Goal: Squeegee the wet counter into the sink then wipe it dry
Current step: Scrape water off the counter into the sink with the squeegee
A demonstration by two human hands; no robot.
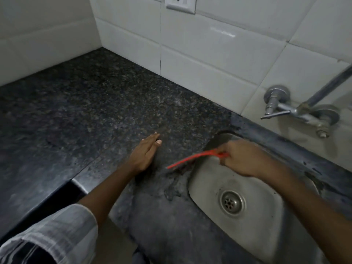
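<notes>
A red squeegee [190, 159] lies tilted across the left rim of the steel sink [205, 180], its blade end on the dark speckled counter [99, 103]. My right hand [242, 159] is shut on its handle, above the sink's far left corner. Flat on the counter just left of the squeegee rests my left hand [145, 152], fingers together and holding nothing. A wet patch [171, 189] spreads on the counter by the sink's left edge. The drain [232, 201] sits in the middle of the basin.
White tiled walls close the counter at the back and left. A metal tap [297, 109] sticks out of the wall above the sink. A wall socket [181, 3] is high on the tiles. The counter's front edge has a step [76, 182] at lower left.
</notes>
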